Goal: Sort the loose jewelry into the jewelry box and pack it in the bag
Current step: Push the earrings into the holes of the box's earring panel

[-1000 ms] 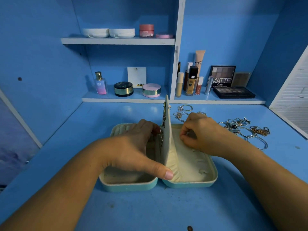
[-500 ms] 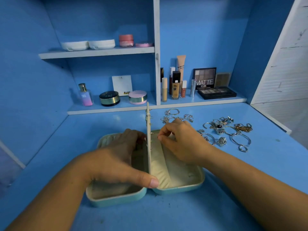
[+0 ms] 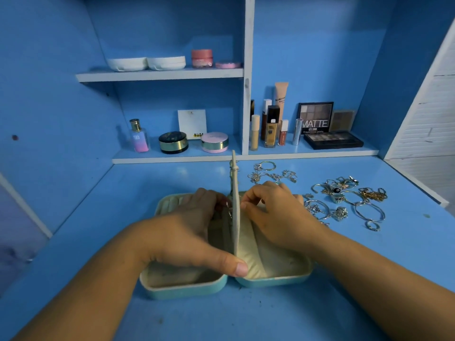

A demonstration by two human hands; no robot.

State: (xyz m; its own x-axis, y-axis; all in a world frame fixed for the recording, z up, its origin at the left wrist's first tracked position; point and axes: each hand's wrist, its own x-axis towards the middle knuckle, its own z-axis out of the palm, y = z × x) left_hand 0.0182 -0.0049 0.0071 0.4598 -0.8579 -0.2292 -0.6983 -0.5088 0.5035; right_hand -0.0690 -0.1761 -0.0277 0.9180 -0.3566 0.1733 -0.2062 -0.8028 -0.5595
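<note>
From the head camera, a jewelry box (image 3: 187, 290) is lying open flat on a blue desk (image 3: 246, 316), its two teal halves side by side with their cream lining facing up. A cream panel (image 3: 235, 217) is standing upright along the hinge between the halves, and small pieces are hanging on its left face near the top. The left hand (image 3: 187, 232) is reaching over the left half and gripping this panel. Its thumb (image 3: 234, 265) is pressing on the panel's near bottom corner from the right side, while its curled fingers are closing on the left face further back. The right hand (image 3: 278, 217) is hovering over the right half with its fingers curled and its fingertips bunched against the panel's right face. Whether they are pinching anything cannot be told. The loose jewelry (image 3: 344, 200), silver bangles, rings and a gold chain, is lying spread on the desk just right of the box. A smaller heap of chains (image 3: 270, 172) is sitting behind the box near the shelf (image 3: 307, 151). On that shelf a perfume bottle (image 3: 139, 137) and tubes are standing, and an eyeshadow palette (image 3: 332, 140) is lying flat.
</note>
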